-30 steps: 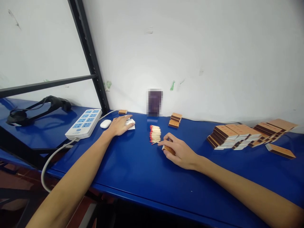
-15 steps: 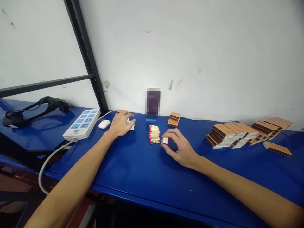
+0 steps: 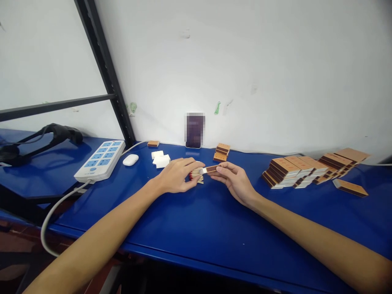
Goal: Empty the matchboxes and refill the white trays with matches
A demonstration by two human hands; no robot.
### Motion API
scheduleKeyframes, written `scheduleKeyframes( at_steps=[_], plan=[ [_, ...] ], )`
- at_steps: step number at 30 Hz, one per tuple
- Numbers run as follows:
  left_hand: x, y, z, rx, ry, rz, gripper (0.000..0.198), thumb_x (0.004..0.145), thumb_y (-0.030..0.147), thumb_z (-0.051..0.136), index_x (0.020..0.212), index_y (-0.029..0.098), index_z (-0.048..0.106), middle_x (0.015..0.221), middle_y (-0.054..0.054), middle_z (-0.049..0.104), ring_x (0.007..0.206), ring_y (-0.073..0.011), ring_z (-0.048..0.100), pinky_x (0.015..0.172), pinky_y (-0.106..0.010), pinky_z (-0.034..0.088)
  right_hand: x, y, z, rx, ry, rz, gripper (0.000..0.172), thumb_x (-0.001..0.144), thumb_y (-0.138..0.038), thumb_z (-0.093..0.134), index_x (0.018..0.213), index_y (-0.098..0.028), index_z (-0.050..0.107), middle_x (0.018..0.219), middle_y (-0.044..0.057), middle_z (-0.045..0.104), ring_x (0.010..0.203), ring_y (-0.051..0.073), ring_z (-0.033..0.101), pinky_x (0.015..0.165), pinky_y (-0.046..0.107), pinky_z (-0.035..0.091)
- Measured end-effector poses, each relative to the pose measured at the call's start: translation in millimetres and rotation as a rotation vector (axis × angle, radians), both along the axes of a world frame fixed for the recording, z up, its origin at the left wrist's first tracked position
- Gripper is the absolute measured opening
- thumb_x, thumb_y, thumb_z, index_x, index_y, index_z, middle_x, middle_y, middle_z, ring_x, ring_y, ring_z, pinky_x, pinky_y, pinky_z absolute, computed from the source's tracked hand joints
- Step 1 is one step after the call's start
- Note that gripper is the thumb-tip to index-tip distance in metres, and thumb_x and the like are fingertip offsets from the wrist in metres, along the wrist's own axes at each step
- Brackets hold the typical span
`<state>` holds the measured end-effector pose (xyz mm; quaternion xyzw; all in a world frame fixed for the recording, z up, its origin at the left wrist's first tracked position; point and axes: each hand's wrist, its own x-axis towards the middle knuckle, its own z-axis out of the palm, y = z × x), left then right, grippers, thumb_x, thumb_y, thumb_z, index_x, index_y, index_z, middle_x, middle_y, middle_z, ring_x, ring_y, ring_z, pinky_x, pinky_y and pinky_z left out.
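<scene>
My right hand [image 3: 234, 179] holds a small brown matchbox [image 3: 210, 169] by its end, just above the blue table [image 3: 190, 228]. My left hand [image 3: 177, 174] pinches the white inner tray at the box's left end. Under both hands lies a pile of red-tipped matches [image 3: 196, 176], mostly hidden by my left fingers. Two or three white inner trays [image 3: 160, 159] lie to the left of the hands.
A short stack of matchboxes [image 3: 221, 152] and a single one [image 3: 153, 143] sit near the wall. Many matchboxes [image 3: 301, 167] are heaped at the right. A white power strip [image 3: 99, 160], a white earbud case [image 3: 130, 159] and a black device [image 3: 39, 139] are at the left.
My left hand left the white trays and came right to the matchbox. My right hand lifted the matchbox off the table and turned it toward the left hand.
</scene>
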<state>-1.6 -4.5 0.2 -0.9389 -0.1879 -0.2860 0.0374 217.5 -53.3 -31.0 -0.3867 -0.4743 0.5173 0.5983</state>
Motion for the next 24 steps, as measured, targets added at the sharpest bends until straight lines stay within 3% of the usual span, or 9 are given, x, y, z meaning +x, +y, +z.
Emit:
scheduleKeyframes(
  at_steps=[5, 8, 11, 16, 21, 24],
  plan=[
    [1, 1, -3.1, 0.018, 0.01, 0.016, 0.038, 0.091, 0.031, 0.048, 0.125, 0.017, 0.056, 0.093, -0.005, 0.067, 0.082, -0.018, 0.061, 0.078, -0.033, 0.049, -2, -2, 7.0, -0.166, 0.119, 0.107, 0.026, 0.076, -0.034, 0.076, 0.091, -0.023, 0.057, 0.09, 0.001, 0.072, 0.083, 0.019, 0.072, 0.085, 0.036, 0.056],
    [0, 1, -1.7, -0.004, 0.007, 0.029, 0.037, 0.093, 0.032, 0.047, 0.125, 0.017, 0.057, 0.087, -0.004, 0.066, 0.077, -0.0175, 0.06, 0.075, -0.032, 0.049, -1, -2, 7.2, -0.187, 0.105, 0.148, 0.025, 0.08, -0.034, 0.072, 0.1, -0.023, 0.061, 0.092, 0.002, 0.072, 0.085, 0.018, 0.072, 0.087, 0.035, 0.055],
    [0, 1, 0.1, -0.028, -0.01, 0.016, 0.034, 0.094, 0.032, 0.046, 0.122, 0.016, 0.059, 0.085, -0.004, 0.066, 0.076, -0.0175, 0.059, 0.074, -0.033, 0.048, 0, 0, 5.6, -0.176, 0.082, 0.178, 0.023, 0.08, -0.034, 0.072, 0.096, -0.022, 0.062, 0.092, 0.002, 0.073, 0.087, 0.019, 0.072, 0.091, 0.037, 0.053],
    [-1, 0, 1.8, -0.035, -0.012, -0.04, 0.035, 0.099, 0.036, 0.043, 0.124, 0.017, 0.057, 0.097, -0.007, 0.068, 0.088, -0.0199, 0.061, 0.079, -0.035, 0.05, 2, 0, 4.4, -0.16, 0.079, 0.251, 0.03, 0.075, -0.032, 0.076, 0.099, -0.023, 0.058, 0.093, 0.002, 0.073, 0.089, 0.02, 0.072, 0.09, 0.037, 0.053],
    [6, -8, 1.4, -0.012, 0.005, -0.116, 0.05, 0.092, 0.048, 0.055, 0.132, 0.019, 0.051, 0.117, -0.011, 0.065, 0.105, -0.0247, 0.061, 0.09, -0.042, 0.05, 4, -4, 4.9, -0.106, 0.032, 0.363, 0.034, 0.076, -0.03, 0.075, 0.105, -0.023, 0.058, 0.093, 0.001, 0.072, 0.089, 0.018, 0.069, 0.085, 0.037, 0.053],
    [12, -16, 0.4, -0.001, 0.009, -0.204, 0.048, 0.091, 0.043, 0.056, 0.133, 0.021, 0.05, 0.123, -0.011, 0.063, 0.11, -0.0251, 0.061, 0.094, -0.043, 0.049, 5, -4, 5.8, -0.115, 0.02, 0.429, 0.042, 0.073, -0.026, 0.076, 0.11, -0.024, 0.056, 0.093, 0.0, 0.071, 0.085, 0.017, 0.069, 0.078, 0.033, 0.054]
  ],
)
